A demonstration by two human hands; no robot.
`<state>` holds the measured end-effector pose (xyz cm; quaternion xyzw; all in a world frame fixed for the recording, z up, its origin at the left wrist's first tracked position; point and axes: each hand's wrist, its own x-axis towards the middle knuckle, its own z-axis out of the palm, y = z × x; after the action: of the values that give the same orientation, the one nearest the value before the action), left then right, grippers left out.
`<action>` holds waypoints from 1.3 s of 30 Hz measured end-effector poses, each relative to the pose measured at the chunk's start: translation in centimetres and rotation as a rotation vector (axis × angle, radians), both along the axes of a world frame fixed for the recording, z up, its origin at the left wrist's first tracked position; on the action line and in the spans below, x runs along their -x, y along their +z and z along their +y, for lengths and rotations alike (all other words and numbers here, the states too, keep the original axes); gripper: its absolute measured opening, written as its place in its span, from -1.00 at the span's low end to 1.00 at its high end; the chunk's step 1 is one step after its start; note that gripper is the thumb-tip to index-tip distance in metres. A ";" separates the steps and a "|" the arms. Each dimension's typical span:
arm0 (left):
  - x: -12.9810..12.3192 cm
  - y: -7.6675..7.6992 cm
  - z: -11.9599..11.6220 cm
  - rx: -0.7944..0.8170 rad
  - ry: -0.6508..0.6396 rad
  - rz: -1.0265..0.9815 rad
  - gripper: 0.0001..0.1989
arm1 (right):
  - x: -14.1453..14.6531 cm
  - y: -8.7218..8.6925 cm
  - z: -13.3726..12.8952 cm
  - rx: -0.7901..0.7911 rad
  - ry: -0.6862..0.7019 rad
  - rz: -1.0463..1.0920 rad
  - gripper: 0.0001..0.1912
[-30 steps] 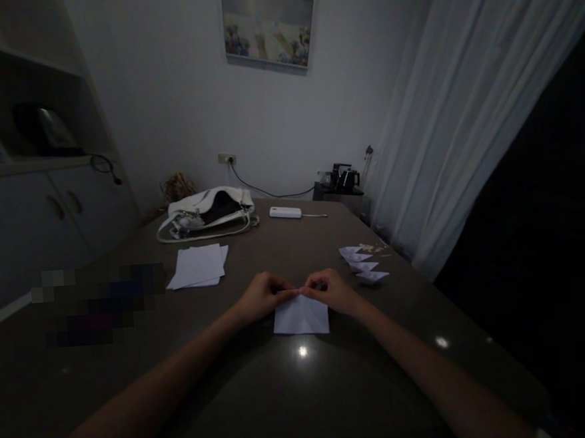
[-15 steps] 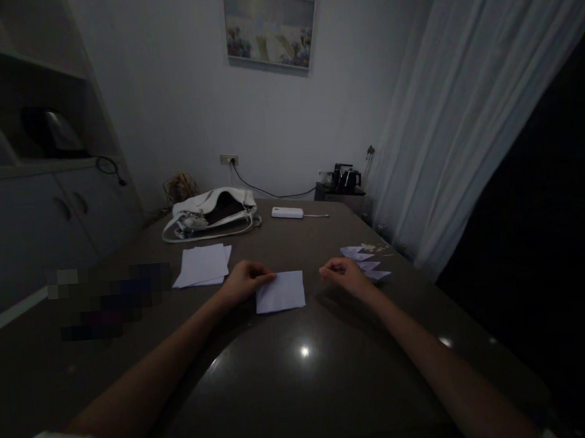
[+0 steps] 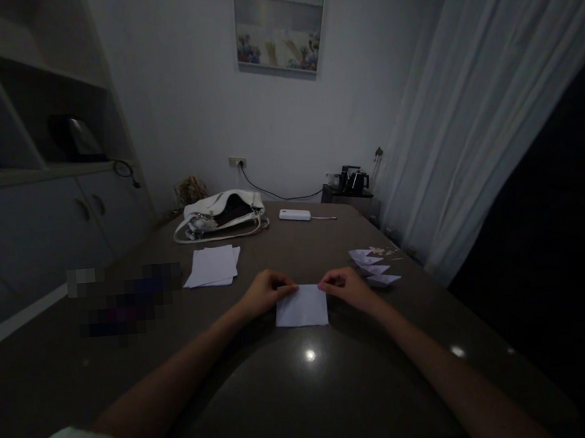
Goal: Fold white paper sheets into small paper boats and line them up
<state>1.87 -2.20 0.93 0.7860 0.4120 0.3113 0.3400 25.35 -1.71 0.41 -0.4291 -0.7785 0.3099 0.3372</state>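
Note:
A white sheet of paper (image 3: 301,307), apparently folded, is between my hands over the dark table. My left hand (image 3: 268,292) pinches its far left corner between thumb and fingers. At the far right corner, my right hand (image 3: 345,287) grips the same sheet with thumb and fingertips. Several folded paper boats (image 3: 373,267) stand in a row just beyond my right hand. Left of my left hand lies a loose stack of white paper (image 3: 213,265).
A white handbag (image 3: 225,214) sits at the back left of the table (image 3: 305,405). A white power bank (image 3: 295,215) with a short cable lies at the back. Small pale scraps (image 3: 382,251) lie by the boats. A blurred patch covers the left side.
My right hand has come in to take the sheet's far right corner. The sheet has shifted toward me and squared up, with my left hand still on it.

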 end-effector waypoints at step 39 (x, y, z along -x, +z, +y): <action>3.3 0.1 2.3 -0.353 0.173 0.488 -0.73 | -3.4 0.2 2.4 -0.168 -0.101 -0.012 -0.79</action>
<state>-1.41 0.13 1.03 0.8465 0.4863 0.2080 0.0617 28.72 0.68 0.64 -0.4397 -0.7812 0.2238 0.3825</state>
